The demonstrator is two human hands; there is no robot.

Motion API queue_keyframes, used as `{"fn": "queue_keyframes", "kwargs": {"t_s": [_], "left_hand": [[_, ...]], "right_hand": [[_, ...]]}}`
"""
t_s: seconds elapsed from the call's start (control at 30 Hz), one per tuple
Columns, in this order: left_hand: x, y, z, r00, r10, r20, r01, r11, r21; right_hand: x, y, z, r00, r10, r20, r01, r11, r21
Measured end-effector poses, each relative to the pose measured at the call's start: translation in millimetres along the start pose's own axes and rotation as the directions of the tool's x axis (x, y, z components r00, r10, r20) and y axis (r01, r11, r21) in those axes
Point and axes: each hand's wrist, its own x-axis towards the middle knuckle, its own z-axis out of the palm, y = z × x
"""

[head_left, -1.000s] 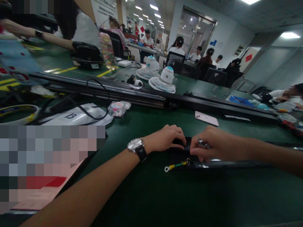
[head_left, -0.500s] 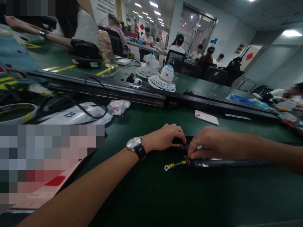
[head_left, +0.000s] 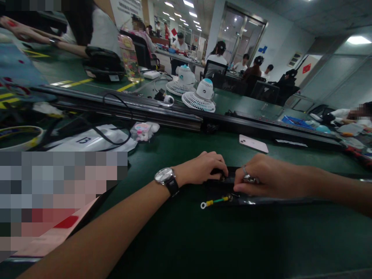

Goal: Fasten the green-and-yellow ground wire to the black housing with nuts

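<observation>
Left hand (head_left: pixel 208 168): fingers curled, hold unclear.
Right hand (head_left: pixel 263 174): narrowed, ditto.
Wire (head_left: pixel 217 201), eight o'clock therefrom: seemed half-fastened; ring (head_left: pixel 201 207) lay loose.

The marking "13" is printed in dark characters on a label (head_left: pixel 83 140) fixed to the white bag (head_left: pixel 100 146) at the left of the frame. Lines of dark text on the white wall panel (head_left: pixel 126 8), upper left, are too small to read; the dark emblem (head_left: pixel 204 91) on the front white fan (head_left: pixel 200 100), upper centre, is likewise illegible.
</observation>
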Motion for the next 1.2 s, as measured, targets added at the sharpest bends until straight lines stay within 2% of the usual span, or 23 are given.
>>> {"fn": "queue_keyframes", "kwargs": {"t_s": [0.37,0.53,0.87,1.2], "left_hand": [[0,1,-0.1,1.0,0.002,-0.012,-0.002,1.0,0.0],[-1,1,-0.2,1.0,0.012,-0.012,-0.012,1.0,-0.006],[0,2,-1.7,1.0,0.011,0.005,-0.01,1.0,-0.009],[0,0,1.6,1.0,0.011,-0.021,-0.011,1.0,0.01]], "right_hand": [[5,9,13,1.0,-0.018,-0.017,0.018,1.0,0.025],[6,11,11,0.993,-0.075,-0.092,0.074,0.997,-0.015],[2,5,10,0.998,-0.051,-0.038,0.051,0.999,0.015],[6,9,12,0.996,-0.012,-0.083,0.016,0.999,0.043]]}}
